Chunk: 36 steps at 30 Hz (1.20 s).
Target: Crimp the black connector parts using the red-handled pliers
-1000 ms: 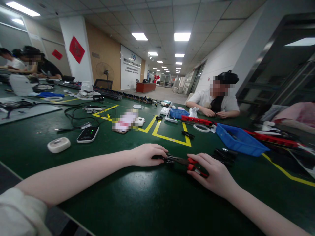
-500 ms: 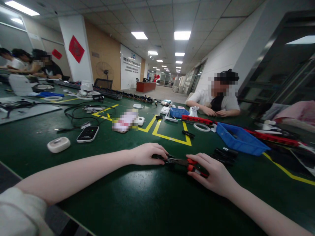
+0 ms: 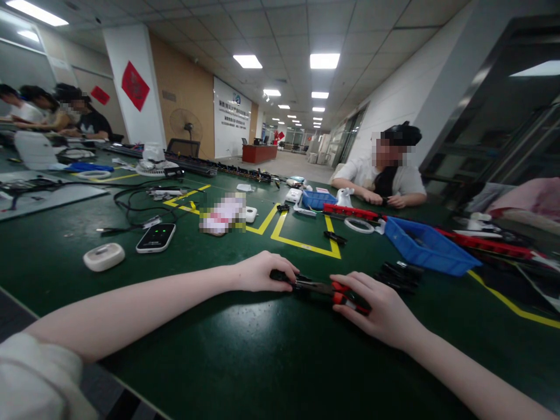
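My left hand (image 3: 266, 272) is closed around a small black part (image 3: 280, 276), mostly hidden by the fingers, whose exact kind I cannot make out. My right hand (image 3: 377, 303) grips the red handles of a pair of pliers (image 3: 340, 291). The jaws of the pliers point left and meet the black part at my left fingertips. Both hands are low over the green table (image 3: 245, 361). Several black pieces (image 3: 399, 276) lie just beyond my right hand.
A blue bin (image 3: 429, 248) stands at the right, near a red strip (image 3: 354, 212). Yellow tape (image 3: 306, 248) marks the table, with a black piece (image 3: 335, 238) on it. At left lie a white-edged device (image 3: 156, 238), a white case (image 3: 104, 256) and a phone (image 3: 224, 216). A person (image 3: 385, 175) sits opposite.
My hands and the pliers stay almost in place. The person opposite has shifted slightly, the head a little to the left. More green lights show on the white-edged device.
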Each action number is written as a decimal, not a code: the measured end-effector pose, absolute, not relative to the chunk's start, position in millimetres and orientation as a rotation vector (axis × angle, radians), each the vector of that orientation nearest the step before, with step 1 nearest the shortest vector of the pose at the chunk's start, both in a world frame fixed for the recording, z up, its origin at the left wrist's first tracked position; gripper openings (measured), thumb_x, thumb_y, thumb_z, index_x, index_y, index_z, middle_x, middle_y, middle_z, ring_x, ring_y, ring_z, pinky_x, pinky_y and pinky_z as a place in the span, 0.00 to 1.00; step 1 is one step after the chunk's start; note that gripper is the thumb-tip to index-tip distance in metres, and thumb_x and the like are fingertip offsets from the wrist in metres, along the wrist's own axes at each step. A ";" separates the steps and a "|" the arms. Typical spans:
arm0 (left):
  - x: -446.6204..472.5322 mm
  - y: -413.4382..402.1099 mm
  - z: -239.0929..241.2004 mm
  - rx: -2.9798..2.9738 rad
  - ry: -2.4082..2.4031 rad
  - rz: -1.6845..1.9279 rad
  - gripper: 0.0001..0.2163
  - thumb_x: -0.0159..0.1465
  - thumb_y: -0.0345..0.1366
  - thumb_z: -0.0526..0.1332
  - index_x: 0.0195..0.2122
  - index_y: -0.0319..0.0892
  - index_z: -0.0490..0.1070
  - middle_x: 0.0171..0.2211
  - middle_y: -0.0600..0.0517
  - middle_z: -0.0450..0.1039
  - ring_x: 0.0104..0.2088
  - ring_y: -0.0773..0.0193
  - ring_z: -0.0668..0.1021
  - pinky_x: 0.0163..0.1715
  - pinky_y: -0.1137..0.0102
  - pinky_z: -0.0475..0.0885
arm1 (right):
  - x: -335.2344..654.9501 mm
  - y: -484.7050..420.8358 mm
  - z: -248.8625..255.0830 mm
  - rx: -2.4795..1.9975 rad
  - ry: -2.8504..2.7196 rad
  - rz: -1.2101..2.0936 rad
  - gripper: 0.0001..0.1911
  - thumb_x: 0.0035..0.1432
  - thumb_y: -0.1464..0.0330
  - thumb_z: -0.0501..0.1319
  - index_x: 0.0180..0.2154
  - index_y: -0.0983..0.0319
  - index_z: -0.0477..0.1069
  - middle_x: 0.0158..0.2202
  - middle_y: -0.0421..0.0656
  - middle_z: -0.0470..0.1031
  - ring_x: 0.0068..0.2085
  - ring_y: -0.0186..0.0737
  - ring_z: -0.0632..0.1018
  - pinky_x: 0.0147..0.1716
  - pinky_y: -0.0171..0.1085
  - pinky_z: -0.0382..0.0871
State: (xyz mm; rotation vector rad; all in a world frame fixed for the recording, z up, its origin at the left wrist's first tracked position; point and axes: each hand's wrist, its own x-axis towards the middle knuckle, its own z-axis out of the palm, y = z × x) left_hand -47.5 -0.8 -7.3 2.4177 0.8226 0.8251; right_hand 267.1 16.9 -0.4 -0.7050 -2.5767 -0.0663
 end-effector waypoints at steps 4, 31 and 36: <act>-43.9 -4.2 -8.4 2.407 0.812 0.853 0.07 0.61 0.31 0.69 0.41 0.40 0.80 0.50 0.44 0.79 0.49 0.58 0.81 0.52 0.65 0.73 | 267.0 15.9 0.6 -0.686 -2.582 -0.076 0.22 0.63 0.60 0.61 0.56 0.58 0.69 0.44 0.48 0.78 0.39 0.44 0.80 0.38 0.42 0.77; -41.1 -8.2 -7.0 2.507 0.827 0.785 0.05 0.63 0.32 0.67 0.40 0.40 0.75 0.49 0.45 0.77 0.48 0.58 0.79 0.50 0.65 0.72 | 265.3 16.0 2.3 -0.675 -2.599 -0.094 0.20 0.62 0.60 0.61 0.55 0.58 0.70 0.42 0.48 0.78 0.38 0.43 0.80 0.36 0.41 0.76; -41.6 -8.3 -9.6 2.507 0.850 0.793 0.06 0.62 0.33 0.68 0.40 0.41 0.76 0.50 0.46 0.77 0.49 0.57 0.79 0.51 0.64 0.72 | 265.9 17.0 0.7 -0.663 -2.591 -0.077 0.21 0.62 0.60 0.61 0.55 0.58 0.70 0.43 0.48 0.78 0.39 0.43 0.80 0.37 0.40 0.76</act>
